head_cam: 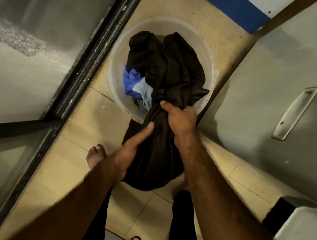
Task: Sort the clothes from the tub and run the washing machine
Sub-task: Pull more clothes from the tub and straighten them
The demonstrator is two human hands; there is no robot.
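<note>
Beige tiled floor carries the pale tub, blue clothes lying inside it. My right hand clutches the dark brown garment bunched over the tub's near rim; my left hand grips its hanging lower part, thumb pressed on the cloth.

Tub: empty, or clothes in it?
Not empty. The tub holds blue cloth, and part of the dark garment gripped by the left hand and right hand lies in it.
</note>
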